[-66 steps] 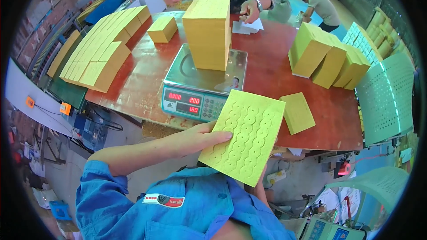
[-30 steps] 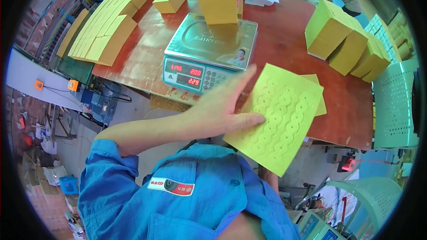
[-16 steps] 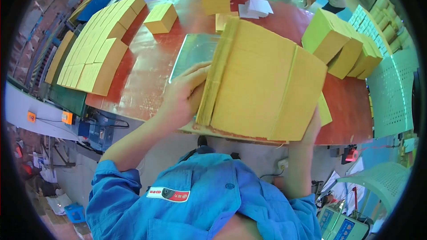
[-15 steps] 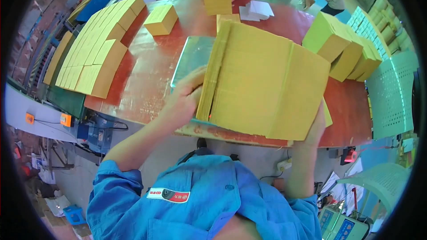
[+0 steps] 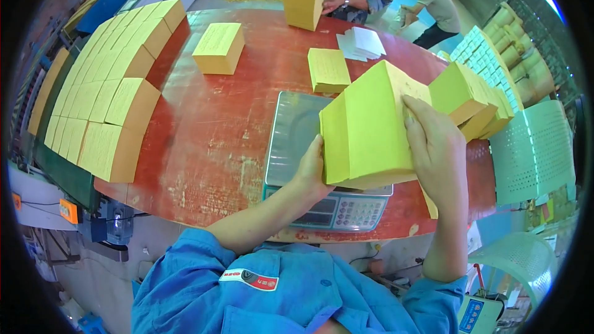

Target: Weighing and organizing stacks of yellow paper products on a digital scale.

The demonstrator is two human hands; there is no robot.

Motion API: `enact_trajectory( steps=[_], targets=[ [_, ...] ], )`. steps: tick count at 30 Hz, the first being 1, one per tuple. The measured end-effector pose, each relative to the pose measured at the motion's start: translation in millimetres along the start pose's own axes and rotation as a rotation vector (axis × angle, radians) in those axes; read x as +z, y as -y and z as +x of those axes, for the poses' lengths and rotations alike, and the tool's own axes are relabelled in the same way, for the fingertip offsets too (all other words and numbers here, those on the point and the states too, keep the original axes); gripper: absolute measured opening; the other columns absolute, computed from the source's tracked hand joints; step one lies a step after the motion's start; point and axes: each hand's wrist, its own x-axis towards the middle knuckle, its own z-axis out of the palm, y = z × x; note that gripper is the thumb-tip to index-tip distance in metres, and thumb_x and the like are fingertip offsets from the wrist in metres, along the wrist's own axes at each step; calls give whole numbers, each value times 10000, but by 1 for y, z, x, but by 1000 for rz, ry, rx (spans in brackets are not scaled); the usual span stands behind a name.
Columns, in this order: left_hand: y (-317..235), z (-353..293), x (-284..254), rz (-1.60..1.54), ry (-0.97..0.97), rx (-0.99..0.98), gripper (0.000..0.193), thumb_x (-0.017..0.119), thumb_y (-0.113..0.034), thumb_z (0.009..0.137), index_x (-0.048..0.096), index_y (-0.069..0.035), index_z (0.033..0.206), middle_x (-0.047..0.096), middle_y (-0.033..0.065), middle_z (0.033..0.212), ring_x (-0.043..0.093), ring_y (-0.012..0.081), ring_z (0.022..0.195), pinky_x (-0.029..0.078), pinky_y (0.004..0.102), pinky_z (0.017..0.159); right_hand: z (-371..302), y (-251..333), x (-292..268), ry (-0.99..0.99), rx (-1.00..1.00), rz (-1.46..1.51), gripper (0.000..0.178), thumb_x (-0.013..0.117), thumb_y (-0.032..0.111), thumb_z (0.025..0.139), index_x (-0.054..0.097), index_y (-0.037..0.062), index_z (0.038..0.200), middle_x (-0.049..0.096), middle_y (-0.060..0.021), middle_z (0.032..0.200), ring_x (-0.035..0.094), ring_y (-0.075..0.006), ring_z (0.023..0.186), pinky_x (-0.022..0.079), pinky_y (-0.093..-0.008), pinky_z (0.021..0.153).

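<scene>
A thick block of yellow paper sheets (image 5: 371, 130) is between my two hands, tilted above the right part of a digital scale (image 5: 297, 130). My left hand (image 5: 312, 164) presses against its lower left side, the thumb pointing up. My right hand (image 5: 438, 151) spreads its fingers over the block's right side and grips it. The block hides part of the scale's plate; the scale's keypad (image 5: 359, 212) shows below it. A smaller yellow paper block (image 5: 329, 70) lies just behind the scale.
Rows of yellow paper blocks (image 5: 102, 77) line the left of the red table (image 5: 210, 142); a single block (image 5: 219, 48) sits nearby. More blocks (image 5: 464, 93) lean at right. White sheets (image 5: 364, 43) lie at the back. A co-worker's hands hold another block (image 5: 304, 1) across the table.
The block in my hands has turned, and my right hand has moved higher along its side. More of the scale shows. Across the table, the co-worker's block has come down.
</scene>
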Motion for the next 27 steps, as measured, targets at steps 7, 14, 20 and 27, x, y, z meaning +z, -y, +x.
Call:
enact_trajectory(
  steps=[7,14,20,27],
  targets=[
    [-44,-3,-15,521,-27,-121,631,242,-549,1013,363,-111,1451,455,119,1433,483,272,1291,418,437,1061,10,6,3,43,4,-54,253,544,179,930,646,28,1106,666,-183,926,640,-341,863,490,-412,749],
    [-37,-6,11,448,-98,-240,685,280,-612,979,400,-105,1424,514,133,1377,561,319,1192,468,530,965,8,-18,2,-16,-163,-18,274,593,173,884,637,52,1125,670,-155,951,627,-325,830,486,-414,713],
    [-21,-45,-4,307,-152,-187,707,358,-545,989,369,39,1387,507,266,1330,500,383,1248,437,494,1026,19,-50,9,45,-188,23,299,632,184,854,643,56,1123,668,-157,1002,628,-320,853,492,-410,717],
    [-171,-19,16,2085,-432,742,200,626,-188,865,661,-11,952,686,136,885,659,234,777,498,358,694,20,-24,12,65,-316,-48,408,692,130,753,635,26,1144,646,-183,1104,619,-347,943,506,-412,804]
  ],
)
